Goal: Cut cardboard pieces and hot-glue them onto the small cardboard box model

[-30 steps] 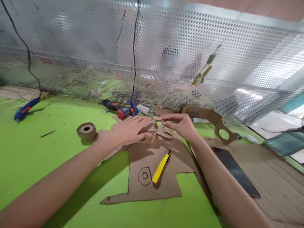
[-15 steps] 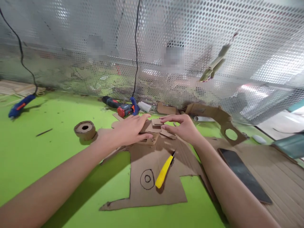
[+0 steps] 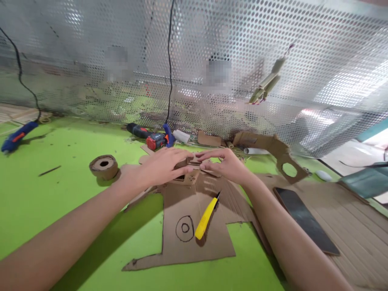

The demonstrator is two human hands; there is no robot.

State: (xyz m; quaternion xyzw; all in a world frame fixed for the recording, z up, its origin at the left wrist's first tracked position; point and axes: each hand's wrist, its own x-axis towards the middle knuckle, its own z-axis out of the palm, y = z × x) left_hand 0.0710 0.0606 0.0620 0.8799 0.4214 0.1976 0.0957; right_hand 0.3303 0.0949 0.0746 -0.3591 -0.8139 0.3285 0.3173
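A small cardboard box [image 3: 191, 178] with cut openings in its front stands on a flat cardboard sheet [image 3: 209, 246]. Over its top, my left hand [image 3: 160, 165] has thumb and fingers closed on a cardboard piece [image 3: 182, 163]. From the other side my right hand [image 3: 226, 165] pinches the right end of the same layered cardboard. My fingers hide much of the piece, and I cannot tell whether it touches the box. A yellow utility knife [image 3: 206, 218], blade out, lies on the sheet beside a hand-drawn double circle.
To the left are a round cardboard ring [image 3: 104, 167] and a blue glue gun [image 3: 20, 136]. A cordless drill [image 3: 151, 137] lies near the perforated metal screen [image 3: 194, 52]. On the right are a dark phone-like slab [image 3: 306, 220] and a curved cardboard cutout [image 3: 273, 147].
The cardboard on top of the box has tilted and now shows nearly edge-on. My left thumb and fingers have closed onto its left side. The whole view has shifted slightly.
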